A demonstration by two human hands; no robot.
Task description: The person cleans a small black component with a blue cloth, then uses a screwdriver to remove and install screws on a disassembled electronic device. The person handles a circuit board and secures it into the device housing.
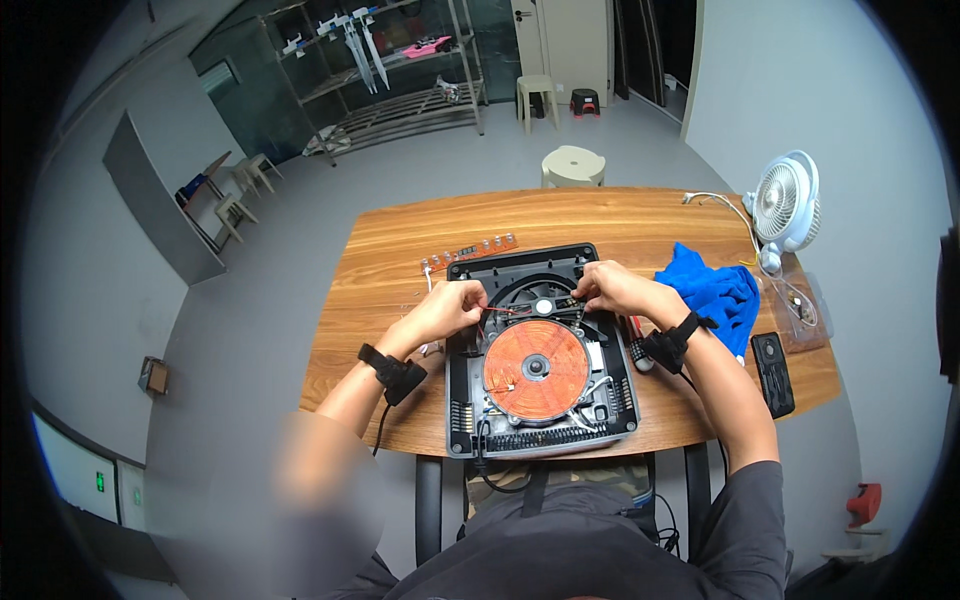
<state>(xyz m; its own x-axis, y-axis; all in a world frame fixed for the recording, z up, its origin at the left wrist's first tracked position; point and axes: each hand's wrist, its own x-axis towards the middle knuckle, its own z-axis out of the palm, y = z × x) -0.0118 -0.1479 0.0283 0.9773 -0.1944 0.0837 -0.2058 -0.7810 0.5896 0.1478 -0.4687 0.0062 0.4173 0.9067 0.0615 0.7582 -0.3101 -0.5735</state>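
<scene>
Pinching a red wire (pixel 498 309), the left hand (pixel 454 307) bends toward the right hand (pixel 614 288), whose grip is unclear.

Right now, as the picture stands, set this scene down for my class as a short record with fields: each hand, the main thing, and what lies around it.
Left hand: fingers pinch a red wire
Right hand: fingers at the far right part of the casing; anything held is too small to tell
Casing: black, open, on the table
Inside: round copper coil
Beyond casing: button strip
Right of casing: blue cloth, black case
Far right corner: white fan
</scene>
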